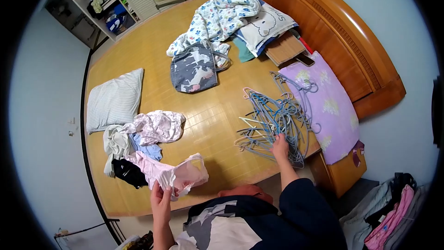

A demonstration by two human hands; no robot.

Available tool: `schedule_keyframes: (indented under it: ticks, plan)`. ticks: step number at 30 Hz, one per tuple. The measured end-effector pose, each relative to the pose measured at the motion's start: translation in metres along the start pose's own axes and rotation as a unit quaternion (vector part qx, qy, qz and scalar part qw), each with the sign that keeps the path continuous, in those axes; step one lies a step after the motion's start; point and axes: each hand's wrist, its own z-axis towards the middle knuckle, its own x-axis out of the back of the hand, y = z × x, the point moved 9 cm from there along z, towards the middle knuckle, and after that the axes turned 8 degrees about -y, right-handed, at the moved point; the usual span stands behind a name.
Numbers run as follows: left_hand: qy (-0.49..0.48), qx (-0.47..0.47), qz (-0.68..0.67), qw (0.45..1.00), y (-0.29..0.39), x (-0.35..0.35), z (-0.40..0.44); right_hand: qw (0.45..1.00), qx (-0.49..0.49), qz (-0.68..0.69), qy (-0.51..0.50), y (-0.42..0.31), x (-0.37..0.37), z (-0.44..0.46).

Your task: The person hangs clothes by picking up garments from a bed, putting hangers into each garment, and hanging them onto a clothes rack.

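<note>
My left hand [162, 201] is closed on a pale pink strappy top [192, 173], pinching its white edge; the rest hangs over the near side of the bed. My right hand [280, 148] reaches into a tangled heap of clothes hangers [277, 115], mostly blue and grey with a few pink and cream ones. Its fingers are pressed together on a hanger at the heap's near side; exactly which one is hidden. Left of the pink top lie a black garment [129, 172], a blue piece [147, 148], a white one [114, 140] and a floral pink garment [159, 127].
A striped pillow [115, 99] lies at the left of the mat-covered bed [208, 125]. Farther back are a grey tote bag [193, 68], a patterned quilt [217, 18] and a cushion [268, 25]. A purple pillow [328, 106] lies by the wooden headboard [342, 32].
</note>
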Motion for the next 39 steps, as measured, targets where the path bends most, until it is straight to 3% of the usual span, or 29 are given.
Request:
schedule_keyframes:
  ticks: [3,5,6,8,11,14,16,18,22,30,34,36,39]
  plan:
    - [0.018,-0.006,-0.008,1.000,-0.002,0.008,-0.004,0.999,0.036,-0.002,-0.009,-0.008,-0.002,-0.012]
    - [0.032,-0.010,-0.012,0.999,-0.002,0.015,-0.007,0.951,0.258,-0.125,0.114,-0.047,0.009,-0.032]
    - [0.036,-0.014,-0.014,0.999,-0.001,0.018,-0.008,0.950,0.264,-0.125,0.111,-0.054,0.009,-0.037]
    - [0.050,-0.019,-0.018,0.998,0.000,0.026,-0.013,0.983,0.127,0.116,-0.067,-0.048,-0.006,-0.041]
    - [0.048,-0.032,-0.035,0.998,-0.004,0.040,-0.019,0.951,0.209,0.209,-0.088,-0.079,-0.007,-0.064]
    - [0.055,-0.051,-0.045,0.996,-0.007,0.055,-0.024,0.935,0.260,0.215,-0.108,-0.123,-0.007,-0.087]
    - [0.052,-0.056,-0.050,0.996,-0.006,0.062,-0.028,0.932,0.234,0.247,-0.127,-0.149,-0.013,-0.094]
    - [0.068,-0.061,-0.048,0.995,-0.002,0.072,-0.034,0.928,0.356,0.101,-0.054,-0.191,-0.006,-0.110]
    - [0.085,-0.078,-0.072,0.991,0.003,0.090,-0.045,0.886,0.428,0.084,-0.156,-0.258,-0.018,-0.165]
    - [0.081,-0.088,-0.104,0.987,0.004,0.104,-0.069,0.829,0.409,0.083,-0.372,-0.289,-0.057,-0.240]
    - [0.048,-0.088,-0.109,0.989,0.018,0.095,-0.081,0.817,0.413,0.098,-0.389,-0.296,-0.074,-0.266]
    - [-0.033,-0.077,-0.101,0.991,0.019,0.082,-0.084,0.808,0.420,0.138,-0.389,-0.300,-0.082,-0.276]
    - [-0.012,-0.088,-0.093,0.992,0.012,0.082,-0.089,0.801,0.355,0.190,-0.442,-0.290,-0.108,-0.282]
